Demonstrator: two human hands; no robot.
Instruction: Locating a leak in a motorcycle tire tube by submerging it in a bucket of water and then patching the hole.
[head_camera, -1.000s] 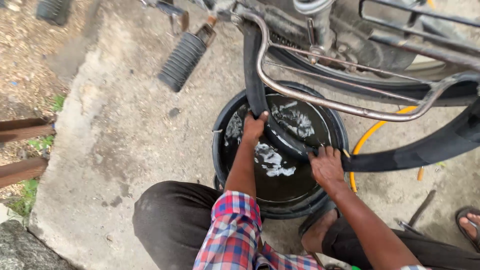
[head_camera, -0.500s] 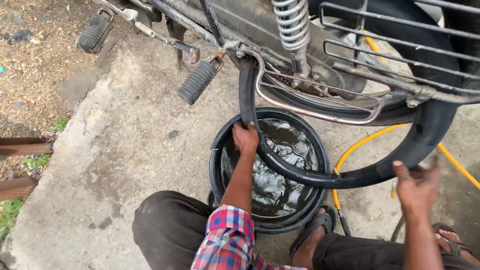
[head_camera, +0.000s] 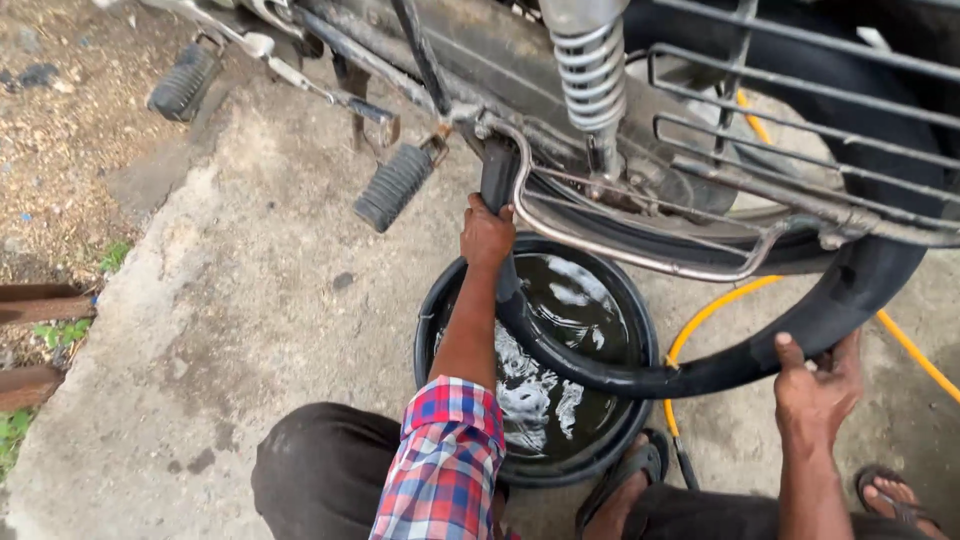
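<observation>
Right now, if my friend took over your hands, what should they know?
Left hand grips the black inner tube up near the motorbike frame. Right hand holds the tube's other side, clear of the tub. The tube's low middle dips into the black tub of water. A yellow hose lies behind. The stretch above each hand is out of the water.

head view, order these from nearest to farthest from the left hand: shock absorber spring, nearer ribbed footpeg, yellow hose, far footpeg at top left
Measured from the left hand, which grips the black inner tube:
1. Nearer ribbed footpeg, just up and left of the hand.
2. Shock absorber spring, up and right.
3. Yellow hose, right, beside the water tub.
4. Far footpeg, top left.
</observation>
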